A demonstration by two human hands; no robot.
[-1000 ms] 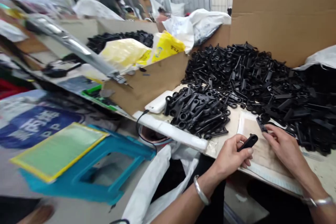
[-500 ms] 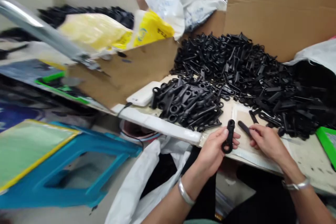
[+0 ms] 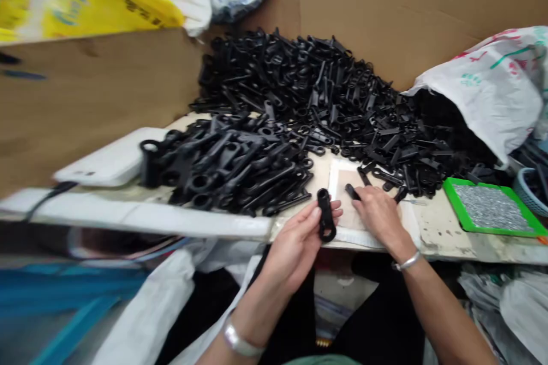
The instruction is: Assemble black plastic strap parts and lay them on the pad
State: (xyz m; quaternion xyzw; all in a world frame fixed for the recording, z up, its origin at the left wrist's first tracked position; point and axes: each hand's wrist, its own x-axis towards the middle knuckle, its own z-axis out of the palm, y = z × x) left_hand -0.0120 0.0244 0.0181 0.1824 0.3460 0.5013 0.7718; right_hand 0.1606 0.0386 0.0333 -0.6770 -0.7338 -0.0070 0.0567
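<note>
My left hand (image 3: 295, 242) is closed around a black piece with a ring at each end (image 3: 326, 217), held upright just over the table's front edge. Slightly to its right, my right hand (image 3: 383, 217) is closed on a slim black bar-shaped piece (image 3: 351, 191), whose rounded end pokes out past the fingers. Another black piece (image 3: 401, 194) shows by the knuckles; whether the hand touches it I cannot tell. Beyond both hands a few loose black parts (image 3: 363, 175) lie beside a pale sheet (image 3: 338, 174). Left of them is a heap of larger ringed black pieces (image 3: 240, 165).
A big mound of small black parts (image 3: 299, 74) rises against the cardboard wall (image 3: 406, 5). At right are a green tray (image 3: 454, 205) of small silvery bits, a white sack (image 3: 492, 80) and a blue basket (image 3: 528, 194). A white box-like device (image 3: 111, 159) with a cable stands left.
The view has swung right and closer to the table, bringing the green tray and basket into sight. My right hand has moved farther over the table, still with the slim bar; my left keeps its piece.
</note>
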